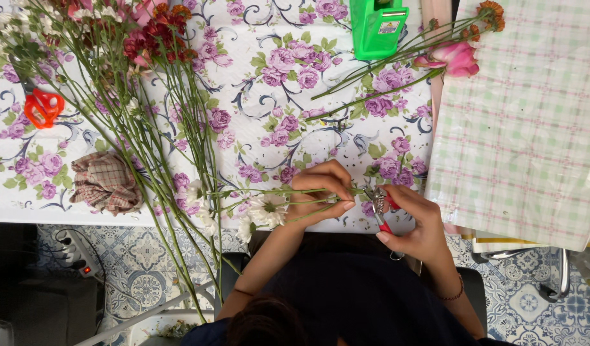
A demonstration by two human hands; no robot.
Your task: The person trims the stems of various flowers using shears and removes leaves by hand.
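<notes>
- The left hand grips a small bunch of thin green stems with white daisy-like flowers at the near edge of the worktop, fingers curled tight around the stems just short of their cut ends.
- The right hand holds small red-handled metal snips, fingers wrapped round the handles; the blades sit right at the stem ends, just beside the left fingertips. Whether the blades are parted cannot be told.
- The bunch lies nearly level across the view: its long axis runs left to right, the white heads pointing to the person's left and the cut ends pointing right toward the snips.
- Judged from this, the risk is a nick to the left fingertips, since the blades work so close to them; the loosely gathered stems could also slip and be cut uneven, or a head could snap where it hangs over the worktop edge.
- Left of the hands lies a crumpled checked cloth, and long green stems with red and white blooms fan across the purple-flowered tablecloth.
- Farther off are orange-handled scissors, a green plastic tape dispenser, a pink rosebud with stems, and a pale checked wrapping sheet on the right.
</notes>
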